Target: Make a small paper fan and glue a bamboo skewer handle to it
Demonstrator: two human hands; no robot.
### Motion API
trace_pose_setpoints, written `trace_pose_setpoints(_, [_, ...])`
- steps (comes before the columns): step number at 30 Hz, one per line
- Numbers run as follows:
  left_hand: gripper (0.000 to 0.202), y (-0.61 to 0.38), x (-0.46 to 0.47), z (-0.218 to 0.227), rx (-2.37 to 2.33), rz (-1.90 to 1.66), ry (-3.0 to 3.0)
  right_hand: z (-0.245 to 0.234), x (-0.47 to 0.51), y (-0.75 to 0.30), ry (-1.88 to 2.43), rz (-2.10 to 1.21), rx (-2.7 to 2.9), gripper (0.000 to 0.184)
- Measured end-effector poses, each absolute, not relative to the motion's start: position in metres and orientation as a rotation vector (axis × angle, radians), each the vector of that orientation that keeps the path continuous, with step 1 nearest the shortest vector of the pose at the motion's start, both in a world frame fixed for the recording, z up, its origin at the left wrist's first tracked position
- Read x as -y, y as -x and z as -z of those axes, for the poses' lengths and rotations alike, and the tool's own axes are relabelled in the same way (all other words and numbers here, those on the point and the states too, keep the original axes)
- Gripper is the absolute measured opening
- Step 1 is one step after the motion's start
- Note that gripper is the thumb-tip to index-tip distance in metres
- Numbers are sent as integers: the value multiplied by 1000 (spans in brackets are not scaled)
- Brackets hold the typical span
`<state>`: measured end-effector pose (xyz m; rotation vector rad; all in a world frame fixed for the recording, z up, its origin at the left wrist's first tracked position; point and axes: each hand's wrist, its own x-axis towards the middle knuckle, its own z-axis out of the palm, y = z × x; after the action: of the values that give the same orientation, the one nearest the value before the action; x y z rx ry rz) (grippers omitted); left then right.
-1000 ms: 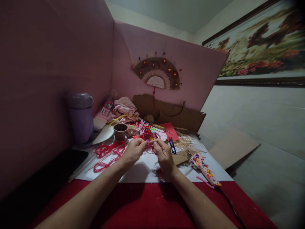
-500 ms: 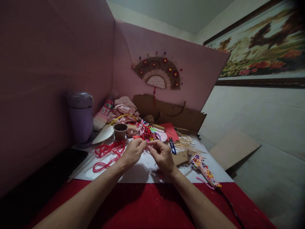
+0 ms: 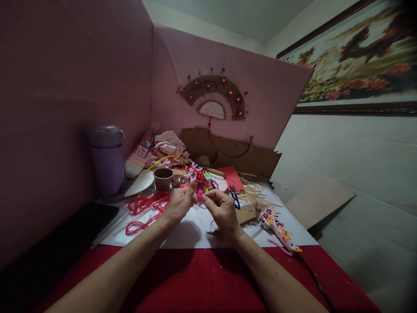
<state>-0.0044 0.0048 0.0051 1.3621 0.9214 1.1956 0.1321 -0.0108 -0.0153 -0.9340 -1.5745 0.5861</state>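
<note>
Over the white sheet, my left hand (image 3: pixel 181 203) is closed, its thumb raised against curled fingers; whatever it may hold is too small to make out. Just to its right, my right hand (image 3: pixel 222 210) pinches thumb and forefinger together, on something I cannot make out. A narrow gap parts the two hands, with a bright pink bit (image 3: pixel 200 191) showing behind it. Beyond the fingertips lies a pile of coloured pipe cleaners (image 3: pixel 199 174). Loops of red cord (image 3: pixel 146 208) lie left of my left hand. Blue-handled thread snips (image 3: pixel 235 197) rest right of my right hand.
A flower-patterned glue gun (image 3: pixel 280 228) with a black cable lies at right. A brown cup (image 3: pixel 163 178) and a purple lidded bin (image 3: pixel 109 161) stand at left. Thin sticks (image 3: pixel 260 191) and torn cardboard (image 3: pixel 246 215) lie at right. A decorated fan (image 3: pixel 215 98) hangs on the pink panel.
My hands have moved slightly apart; their fingertips were together before. My left thumb has lifted upright. The pink bit shows more plainly between them. The whole view has shifted a little.
</note>
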Motion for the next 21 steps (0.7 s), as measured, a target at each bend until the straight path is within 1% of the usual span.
trace_pose_setpoints(2, [36, 5, -6, -8, -914, -1210, -1187, 14, 11, -132, 937, -589, 1558, 16])
trace_pose_setpoints(4, [16, 6, -8, -9, -888, -1276, -1047, 13, 11, -132, 942, -593, 1547, 16])
trace_pose_setpoints(5, [9, 5, -9, -9, -870, -1316, -1003, 13, 11, -132, 945, -594, 1542, 16])
trace_pose_setpoints(8, [15, 5, -12, -7, -806, -1397, -978, 13, 11, -132, 934, -593, 1535, 16])
trace_pose_setpoints(12, [18, 6, -11, -6, -761, -1379, -1057, 14, 11, -132, 925, -560, 1537, 15])
trace_pose_setpoints(17, [39, 9, -8, -7, -847, -1283, -1064, 12, 13, -132, 926, -550, 1528, 16])
trace_pose_setpoints(21, [39, 9, -9, -6, -799, -1228, -959, 10, 14, -132, 893, -581, 1493, 16])
